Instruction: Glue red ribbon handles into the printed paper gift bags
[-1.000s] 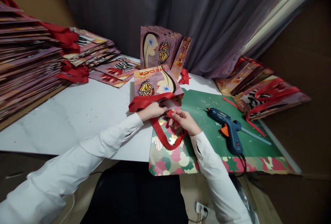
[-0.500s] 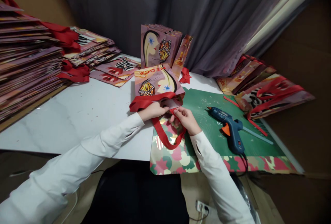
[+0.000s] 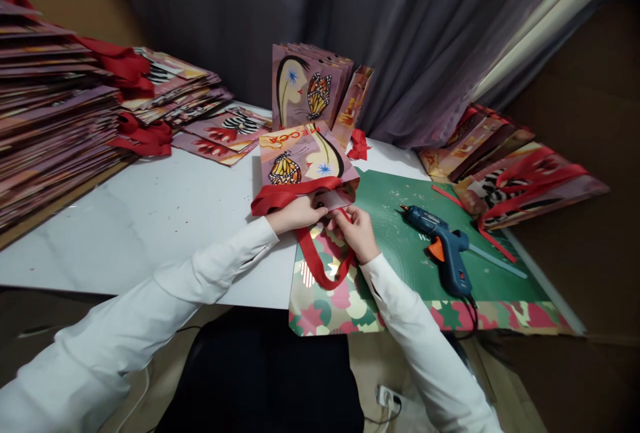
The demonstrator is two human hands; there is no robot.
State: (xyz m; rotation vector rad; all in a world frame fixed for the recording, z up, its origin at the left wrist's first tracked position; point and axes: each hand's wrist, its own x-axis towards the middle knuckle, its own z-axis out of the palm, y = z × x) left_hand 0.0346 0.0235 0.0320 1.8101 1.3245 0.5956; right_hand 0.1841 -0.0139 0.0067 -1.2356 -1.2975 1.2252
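A paper gift bag (image 3: 305, 159) printed with a butterfly and a face lies on the table with its mouth toward me. My left hand (image 3: 300, 213) is closed at the bag's near opening, its fingertips on the edge. My right hand (image 3: 356, 229) pinches the red ribbon (image 3: 320, 269) beside that opening; the ribbon hangs in a loop below both hands. Another stretch of red ribbon lies across the bag's mouth above my left wrist. My fingertips nearly meet, and the exact spot between them is hidden.
A blue glue gun (image 3: 443, 243) with an orange trigger lies on a green mat (image 3: 390, 219) to the right. Tall stacks of flat bags (image 3: 55, 126) stand at left. Upright bags (image 3: 310, 89) stand behind, and ribboned bags (image 3: 525, 179) sit at far right.
My right hand has shifted slightly left toward my left fingertips, and the hanging ribbon loop has narrowed. The bag has barely moved.
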